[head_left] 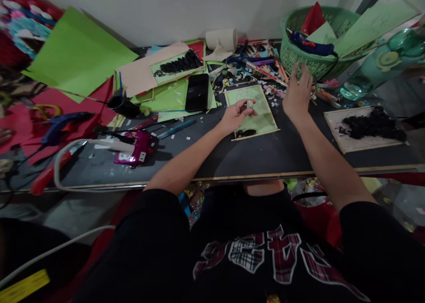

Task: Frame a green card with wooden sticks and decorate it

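My left hand (236, 117) is over a pale green card (265, 110) framed with thin sticks. Its thumb and fingers pinch a small whitish piece (249, 104), too small to name. Faint drawn lines mark the card's upper part, and a black petal-like piece (249, 133) lies at its lower edge. To the right, my right hand (298, 95) is raised in front of the green basket (288, 50), its fingers stretched forward and slightly apart, with nothing visible in them. A blue glue gun (312, 45) rests on the basket's rim, its cord hanging near that hand.
A framed card with black pieces (368, 123) lies at right, beside a green bottle (365, 72). Left are a phone (197, 93), a black cup (122, 106), a purple box (133, 150) with a white cable, and another glue gun (61, 126). Paper scraps and sticks clutter the back.
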`<state>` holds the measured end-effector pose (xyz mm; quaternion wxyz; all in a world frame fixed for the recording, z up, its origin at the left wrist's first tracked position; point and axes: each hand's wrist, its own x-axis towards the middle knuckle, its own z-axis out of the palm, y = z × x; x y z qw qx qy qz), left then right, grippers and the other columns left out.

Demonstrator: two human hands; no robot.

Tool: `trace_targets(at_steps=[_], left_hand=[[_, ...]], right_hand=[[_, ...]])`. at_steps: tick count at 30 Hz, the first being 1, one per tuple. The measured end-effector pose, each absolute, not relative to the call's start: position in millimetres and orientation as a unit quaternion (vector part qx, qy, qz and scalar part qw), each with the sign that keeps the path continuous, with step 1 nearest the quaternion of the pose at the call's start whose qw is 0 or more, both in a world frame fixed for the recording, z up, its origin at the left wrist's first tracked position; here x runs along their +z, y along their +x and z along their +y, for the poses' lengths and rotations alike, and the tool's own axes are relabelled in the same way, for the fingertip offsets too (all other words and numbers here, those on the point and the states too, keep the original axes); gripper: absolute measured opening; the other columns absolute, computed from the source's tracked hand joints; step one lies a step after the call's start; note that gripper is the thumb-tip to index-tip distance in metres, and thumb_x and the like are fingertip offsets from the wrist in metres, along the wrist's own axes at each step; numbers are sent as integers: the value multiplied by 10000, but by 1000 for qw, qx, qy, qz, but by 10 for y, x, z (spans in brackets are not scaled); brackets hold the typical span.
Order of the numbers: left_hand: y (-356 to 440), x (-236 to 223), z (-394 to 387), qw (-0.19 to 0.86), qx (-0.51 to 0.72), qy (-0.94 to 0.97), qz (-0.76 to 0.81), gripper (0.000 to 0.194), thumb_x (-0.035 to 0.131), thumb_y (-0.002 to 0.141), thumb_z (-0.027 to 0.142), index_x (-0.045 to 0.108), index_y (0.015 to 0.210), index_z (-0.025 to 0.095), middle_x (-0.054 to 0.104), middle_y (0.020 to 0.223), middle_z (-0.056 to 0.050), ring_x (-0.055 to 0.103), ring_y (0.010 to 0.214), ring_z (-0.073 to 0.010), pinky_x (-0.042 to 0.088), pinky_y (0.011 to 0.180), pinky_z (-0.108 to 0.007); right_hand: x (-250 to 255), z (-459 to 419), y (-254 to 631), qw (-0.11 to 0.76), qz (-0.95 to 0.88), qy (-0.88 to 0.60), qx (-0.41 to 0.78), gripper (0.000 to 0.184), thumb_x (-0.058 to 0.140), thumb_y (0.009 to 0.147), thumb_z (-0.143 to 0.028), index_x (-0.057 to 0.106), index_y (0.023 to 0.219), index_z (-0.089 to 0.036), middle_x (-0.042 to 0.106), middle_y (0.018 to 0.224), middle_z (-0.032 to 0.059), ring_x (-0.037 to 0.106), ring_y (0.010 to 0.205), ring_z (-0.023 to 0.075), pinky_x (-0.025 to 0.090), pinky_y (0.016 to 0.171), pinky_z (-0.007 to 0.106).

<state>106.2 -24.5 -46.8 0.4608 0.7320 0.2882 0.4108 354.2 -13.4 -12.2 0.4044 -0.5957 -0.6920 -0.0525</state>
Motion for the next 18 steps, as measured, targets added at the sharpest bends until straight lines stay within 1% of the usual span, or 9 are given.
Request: trace_targets(at_steps=[2,3,4,6,7,8,10,13,18], left_hand=[[1064,-469,-245,462,415,728,289,393,587,965,475,586,1215,172,744,902,-67,732,894,-157,578,840,-287],[1065,-469,-245,463,417,726,293,367,594,962,437,591,1218,175,746,902,-65,730,885,-155,576,834,-288],[1064,-469,-246,462,419,722,298,345,598,959,404,597,1220,179,747,901,-62,728,876,-153,575,827,-289],[1063,-470,-246,462,424,717,304,327,598,957,375,605,1219,180,749,895,-58,725,862,-152,572,816,-290],[1061,-470,-245,461,427,716,305,333,593,960,387,606,1218,176,749,893,-59,726,861,-153,572,814,-290],[1060,-470,-245,461,429,715,304,351,587,964,415,607,1215,171,749,891,-62,726,863,-155,572,812,-289],[1059,-467,-245,459,433,716,299,414,578,965,499,612,1200,160,749,882,-68,727,861,-161,573,806,-287],[1063,-456,-250,461,444,711,291,518,571,944,619,625,1164,153,755,871,-79,721,832,-165,574,802,-293],[1057,-447,-247,468,441,712,284,651,507,898,771,624,1071,154,764,880,-91,715,816,-176,573,803,-308]], right_hand=[[-137,-101,3640,378,-681,-624,-59,246,566,944,-266,672,1142,-166,524,1359,201,430,1337,390,343,1111,681],[-138,-96,3667,374,-679,-629,-59,173,599,934,-283,695,1015,-164,544,1327,198,445,1304,388,360,1095,677],[-131,-99,3680,379,-676,-629,-61,171,630,926,-322,688,884,-166,560,1290,196,452,1275,384,371,1084,674],[-90,-130,3672,411,-659,-625,-76,308,674,906,-433,637,736,-178,568,1243,198,432,1267,385,351,1091,684],[-58,-158,3651,428,-652,-620,-84,341,681,897,-482,638,740,-181,563,1243,201,413,1285,390,326,1106,691],[-22,-194,3620,437,-653,-612,-89,345,676,895,-510,662,797,-180,555,1261,204,394,1312,395,300,1123,695],[48,-285,3527,426,-690,-578,-89,349,629,922,-514,705,1040,-194,527,1361,192,355,1383,399,257,1156,689],[96,-424,3345,340,-797,-494,-72,474,547,955,-483,590,1391,-301,417,1557,103,280,1486,399,220,1179,684],[18,-494,3183,194,-884,-423,-35,591,517,951,-450,430,1535,-428,189,1707,-4,165,1553,391,190,1195,652]])
